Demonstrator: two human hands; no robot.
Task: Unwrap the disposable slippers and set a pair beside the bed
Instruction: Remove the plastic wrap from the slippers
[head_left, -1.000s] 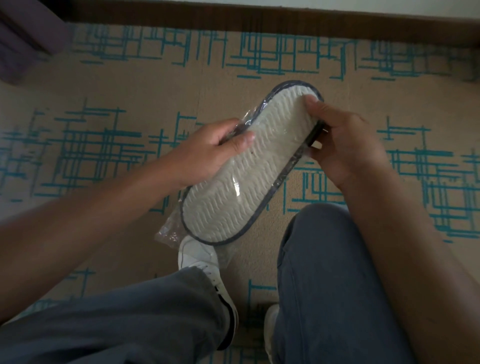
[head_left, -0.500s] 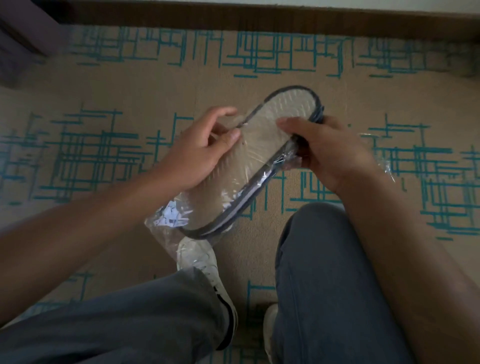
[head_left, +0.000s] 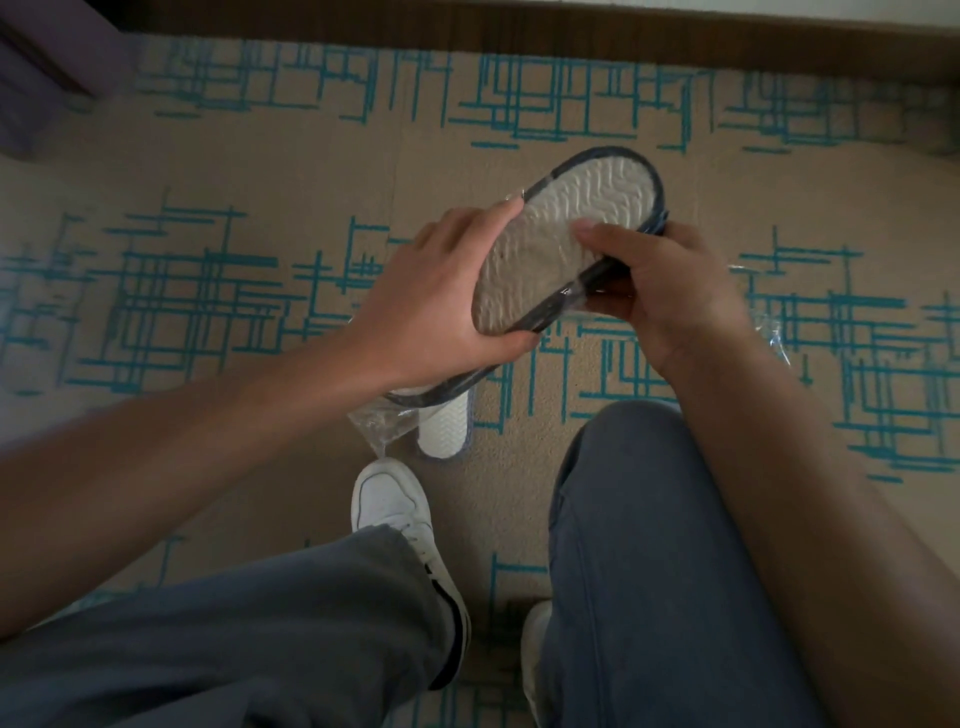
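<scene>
Above the patterned carpet (head_left: 260, 171), between the person's knees and the dark wooden skirting (head_left: 675, 36), the left hand (head_left: 431, 306) and right hand (head_left: 660, 291) hold the disposable slippers together, sole side up; the upper slipper (head_left: 566, 228) shows a pale ribbed sole edged in dark blue, tilted with one end pointing away and to the right; the left hand's fingers (head_left: 467, 223) curl over the slipper's near-left edge while its thumb wraps under the lower rim, so it is clasping the slipper; the right hand grips the opposite edge, thumb pressed flat on the sole and the other fingers curled underneath, holding the same slipper and a bit of crinkled clear plastic wrap (head_left: 574, 299) at the rim; a second slipper (head_left: 444, 426) hangs below the left hand, its white ribbed end poking out downward, and it seems to sit partly inside more of the clear film (head_left: 379, 426), though the blur there makes it hard to say how far it is covered; another scrap of clear plastic (head_left: 769, 332) lies on the carpet to the right of the right wrist; lower down, grey trouser legs (head_left: 649, 571) fill the frame, and a white shoe (head_left: 395, 504) with a dark sole rests on the carpet just under the dangling slipper; both forearms are bare; a dim purple-grey shape (head_left: 36, 67) sits in the top left corner.
</scene>
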